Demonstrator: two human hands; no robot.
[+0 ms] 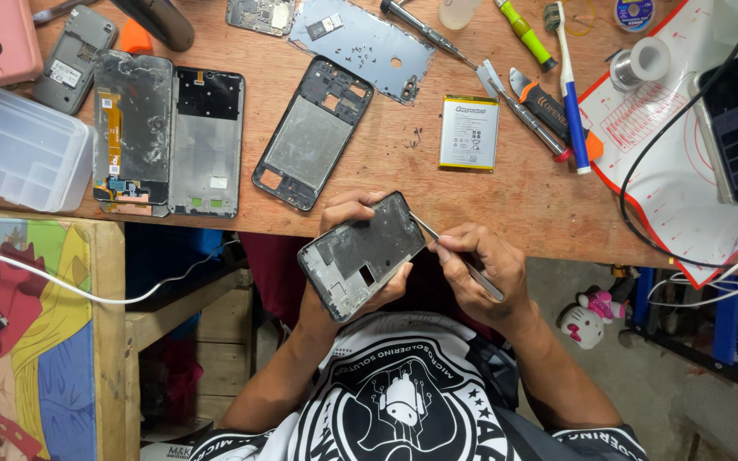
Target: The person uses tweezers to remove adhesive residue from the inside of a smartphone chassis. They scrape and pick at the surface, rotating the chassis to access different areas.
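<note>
Phone frame [362, 254]: dark grey, rectangular, stripped of its parts, scuffed inner plate with small cut-outs; held tilted just off the near edge of the wooden bench [386, 162], above the person's lap.
Left hand [348, 282]: cradles the frame from beneath, fingers curled over its far edge, clamped on it.
Right hand [476, 269]: fingers pinched together around metal tweezers [459, 256], whose tip touches the frame's right edge.
Battery [469, 132]: flat white rectangle with a yellow band along its top, small dark print, lying on the bench well beyond the hands.
Other frame [313, 132]: black, open middle, lying tilted on the bench left of the battery.
Clear plastic box [19, 149]: at the bench's left edge.
White mat [676, 171]: red-edged, with a red printed grid, on the right, under a black cable.
Toothbrush [570, 85]: blue and white, beside the mat.
</note>
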